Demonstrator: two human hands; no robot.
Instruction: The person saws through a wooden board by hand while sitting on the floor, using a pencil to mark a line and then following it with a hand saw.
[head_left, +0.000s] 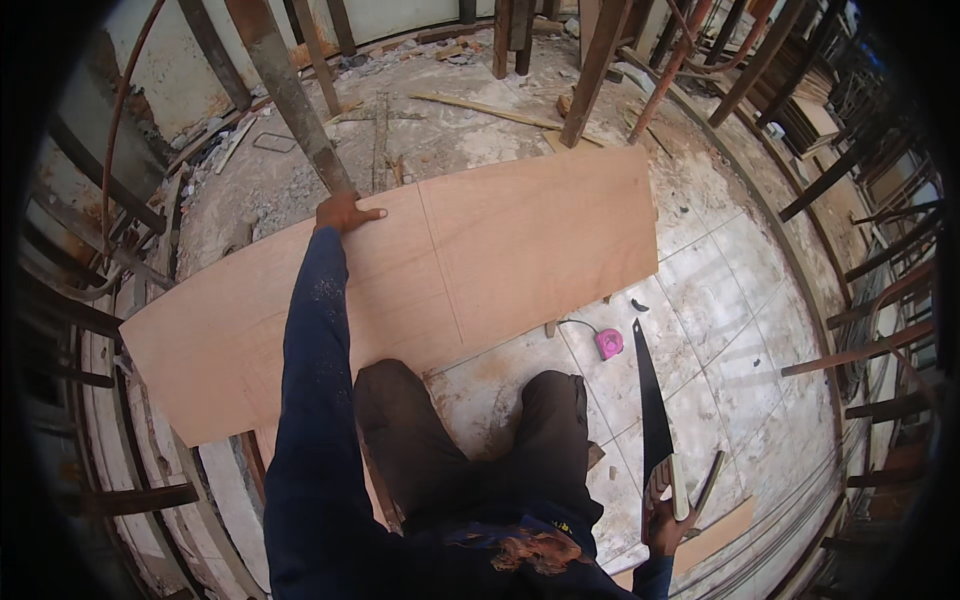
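Observation:
A large plywood sheet (pixel 500 250) with pencil lines lies across the floor in front of me. My left hand (pixel 343 213) rests on its far edge, fingers spread flat on the wood. My right hand (pixel 665 520), low at the right, grips the handle of a hand saw (pixel 652 400) whose dark blade points up and away from me. My knees are bent just behind the sheet's near edge.
A pink tape measure (pixel 608 342) lies on the tiled floor (pixel 740 300) right of the sheet. Wooden and rusty metal props (pixel 290 95) stand all around. Rubble and timber offcuts (pixel 490 108) litter the far floor. A small board (pixel 720 535) lies by my right hand.

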